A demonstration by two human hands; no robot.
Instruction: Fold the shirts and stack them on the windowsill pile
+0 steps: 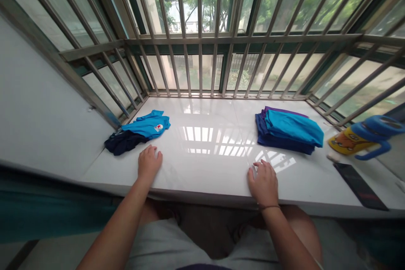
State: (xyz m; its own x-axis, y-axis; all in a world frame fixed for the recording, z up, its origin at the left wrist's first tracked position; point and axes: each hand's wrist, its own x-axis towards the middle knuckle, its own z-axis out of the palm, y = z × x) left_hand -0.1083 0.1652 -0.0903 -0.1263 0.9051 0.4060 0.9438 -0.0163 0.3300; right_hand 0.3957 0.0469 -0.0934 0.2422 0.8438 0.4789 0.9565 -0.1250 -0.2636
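My left hand point(149, 163) rests on the white ledge point(202, 175) with its fingers loosely apart and nothing in it. Just beyond it lies a crumpled bright blue shirt point(142, 125) with a small white and red badge, beside a dark navy garment point(125, 142). My right hand point(263, 180) also lies on the ledge, fingers slightly curled and apart, holding nothing. Past that hand sits a stack of folded clothes, with a bright blue folded garment point(294, 127) on top, a dark blue one point(284, 145) underneath and a purple edge point(286, 112) showing behind.
On the right stands a yellow and blue bottle point(354, 137) with a handle. A black phone-like slab point(360, 185) lies near the front edge, close to a small pale object point(333, 157). Metal window bars point(200, 67) enclose the ledge's far side, and a white wall point(47, 101) rises at left.
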